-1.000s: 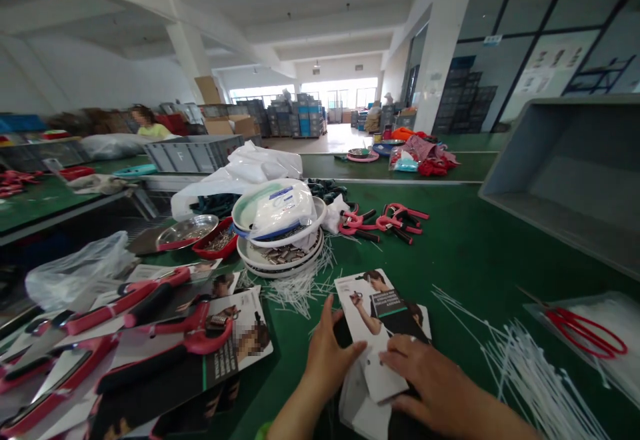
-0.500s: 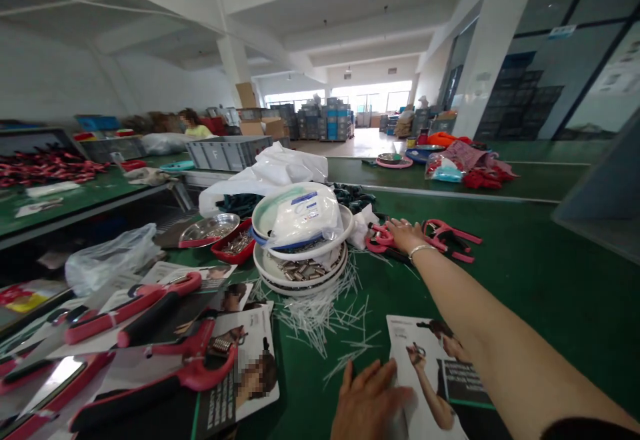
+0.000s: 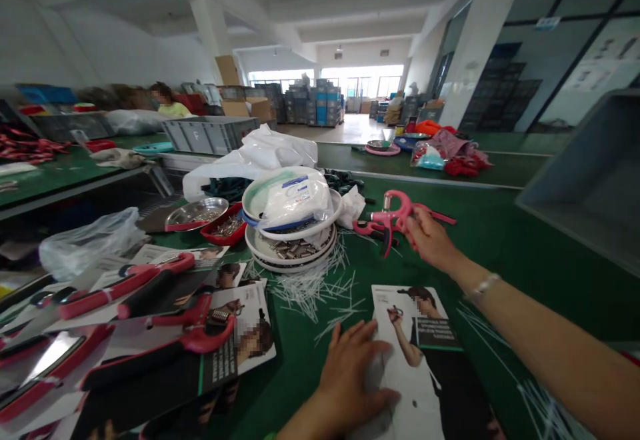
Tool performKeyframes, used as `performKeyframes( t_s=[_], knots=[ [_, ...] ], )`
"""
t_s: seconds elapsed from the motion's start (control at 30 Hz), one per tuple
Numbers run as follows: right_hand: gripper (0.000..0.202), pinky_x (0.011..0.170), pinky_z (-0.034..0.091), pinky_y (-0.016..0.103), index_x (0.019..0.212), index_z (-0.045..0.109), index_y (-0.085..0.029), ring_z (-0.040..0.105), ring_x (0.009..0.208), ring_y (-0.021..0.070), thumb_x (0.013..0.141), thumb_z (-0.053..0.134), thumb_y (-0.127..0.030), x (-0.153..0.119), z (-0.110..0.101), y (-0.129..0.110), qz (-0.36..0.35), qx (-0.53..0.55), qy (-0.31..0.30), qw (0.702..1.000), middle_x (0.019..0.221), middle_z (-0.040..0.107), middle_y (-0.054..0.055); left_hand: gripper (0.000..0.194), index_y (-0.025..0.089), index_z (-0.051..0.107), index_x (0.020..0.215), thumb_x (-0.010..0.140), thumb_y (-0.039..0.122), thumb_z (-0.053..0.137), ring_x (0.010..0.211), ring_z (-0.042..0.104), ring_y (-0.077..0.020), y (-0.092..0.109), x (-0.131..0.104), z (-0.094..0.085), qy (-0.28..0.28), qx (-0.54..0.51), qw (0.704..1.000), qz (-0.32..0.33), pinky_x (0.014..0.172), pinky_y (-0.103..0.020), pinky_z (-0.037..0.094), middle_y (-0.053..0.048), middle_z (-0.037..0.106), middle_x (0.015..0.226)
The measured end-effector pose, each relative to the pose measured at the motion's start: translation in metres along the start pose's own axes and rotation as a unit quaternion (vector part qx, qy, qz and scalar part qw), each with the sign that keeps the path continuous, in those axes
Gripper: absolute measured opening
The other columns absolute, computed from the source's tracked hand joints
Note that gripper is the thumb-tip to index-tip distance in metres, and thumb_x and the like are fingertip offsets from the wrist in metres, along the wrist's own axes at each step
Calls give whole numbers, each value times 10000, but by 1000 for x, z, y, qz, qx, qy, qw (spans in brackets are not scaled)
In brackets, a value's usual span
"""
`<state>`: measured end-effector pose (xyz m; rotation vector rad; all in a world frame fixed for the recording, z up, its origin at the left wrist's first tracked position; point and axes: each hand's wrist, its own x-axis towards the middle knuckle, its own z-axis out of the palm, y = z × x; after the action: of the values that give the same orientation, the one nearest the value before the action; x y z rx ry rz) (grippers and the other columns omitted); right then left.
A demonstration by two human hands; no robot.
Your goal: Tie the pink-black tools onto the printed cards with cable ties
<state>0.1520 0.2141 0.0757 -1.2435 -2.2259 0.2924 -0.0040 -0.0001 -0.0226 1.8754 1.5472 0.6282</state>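
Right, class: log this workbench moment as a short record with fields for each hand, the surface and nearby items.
Left hand: flat on the printed card
Right hand: lifting a pink hand gripper off the table
Surface: green table
Nearby: stacked white bowls, loose white cable ties, carded grippers at left

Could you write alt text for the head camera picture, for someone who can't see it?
Over a green table, the right hand lifts a pink hand gripper while the left hand presses a printed card flat. Stacked white bowls stand behind.
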Motion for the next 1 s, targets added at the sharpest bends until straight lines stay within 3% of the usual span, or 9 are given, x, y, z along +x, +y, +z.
performKeyframes(
  t_s=[0.03,0.13,0.2,0.27,0.43,0.5,0.63,0.87,1.0],
  knots=[
    [396,511,471,269,1299,355,-171,586,615,156,949,276,-340,-25,-10,-5,69,126,-57,988,847,634,71,616,352,566,1184,603,417,760,1322,333,-314,2,0,-1,-5,-1,1000,-3,1100,-601,88,-28,389,1445],
    [451,366,365,181,1321,319,-246,484,448,90,900,424,-369,-94,-29,-17,260,398,-166,864,694,572,-16,582,336,585,1168,615,387,760,1318,336,-323,5,2,-4,-14,1,1000,2,1089,-618,75,-46,400,1437],
    [502,357,372,167,1346,292,-249,486,442,86,886,465,-352,-126,-30,-23,337,449,-184,807,653,563,-25,562,333,592,1161,625,382,754,1317,337,-324,5,2,-5,-10,1,1000,12,1083,-626,69,-56,407,1431],
    [528,361,398,172,1368,270,-237,506,443,93,887,468,-329,-147,-26,-27,376,447,-183,791,636,573,-19,549,333,596,1152,628,366,754,1313,343,-324,4,2,-4,-2,-1,1000,22,1078,-630,72,-63,414,1426],
    [538,370,414,205,1426,192,-293,567,447,126,919,356,-371,-170,-13,-29,380,379,-209,818,636,589,-16,513,289,604,1094,607,300,765,1281,390,-321,-1,1,0,27,-24,998,42,1075,-631,85,-80,467,1382],
    [562,439,468,262,1444,173,-295,632,542,175,919,326,-421,-176,-13,-29,324,280,-237,872,699,636,18,452,258,596,1040,617,283,753,1248,431,-312,-1,0,0,53,-45,997,46,1076,-624,104,-85,516,1331],
    [486,783,491,427,1308,483,-185,647,920,294,901,349,-416,-188,-20,-29,150,-27,-225,962,1018,673,146,336,231,574,1025,706,275,672,1213,466,-281,1,-1,-1,107,-72,990,64,1067,-562,222,-94,557,1260],
    [363,846,473,396,1129,615,-217,557,1043,274,775,551,-266,-208,-23,-34,-16,-152,-179,972,1146,590,113,216,213,648,977,770,219,586,1125,540,-221,7,9,-4,178,-62,981,39,980,-385,400,-81,606,1182],
    [195,765,483,346,898,683,-222,584,931,232,837,498,-234,-208,-12,-26,-24,-163,-151,975,1006,618,84,320,222,636,1094,814,346,544,1080,575,-229,35,35,-15,121,72,990,-5,956,-363,412,-68,644,1160]
  ],
)
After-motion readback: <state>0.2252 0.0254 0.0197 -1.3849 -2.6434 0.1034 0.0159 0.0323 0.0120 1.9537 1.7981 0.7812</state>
